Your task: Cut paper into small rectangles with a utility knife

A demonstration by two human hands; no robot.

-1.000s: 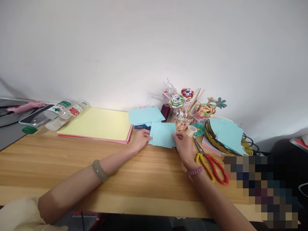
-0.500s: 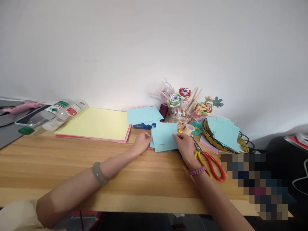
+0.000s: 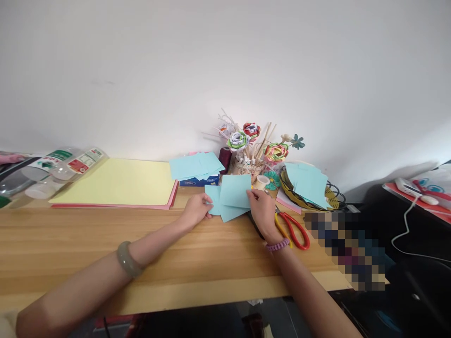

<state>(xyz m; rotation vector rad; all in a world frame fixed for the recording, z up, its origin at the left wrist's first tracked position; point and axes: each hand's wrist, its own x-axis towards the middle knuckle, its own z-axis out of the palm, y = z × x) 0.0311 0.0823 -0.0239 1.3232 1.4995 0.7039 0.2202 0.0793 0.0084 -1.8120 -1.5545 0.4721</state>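
Note:
Several light-blue paper squares are fanned out between my two hands, just above the wooden table. My left hand pinches the left edge of one sheet between thumb and fingers. The right edge of the uppermost square is gripped by my right hand. Beside and partly behind my right wrist lie red- and yellow-handled tools, one with a metal end. Beyond the squares, more light-blue sheets rest on a blue box.
Yellow paper lies over pink sheets at left, with plastic bottles beside it. Behind my right hand stand paper flowers and a tape roll. A woven basket holds blue squares. The wooden table's front edge is near.
The blue squares have spread further apart, with the left sheet now drawn out to the left. My view has turned right, so things appear shifted left.

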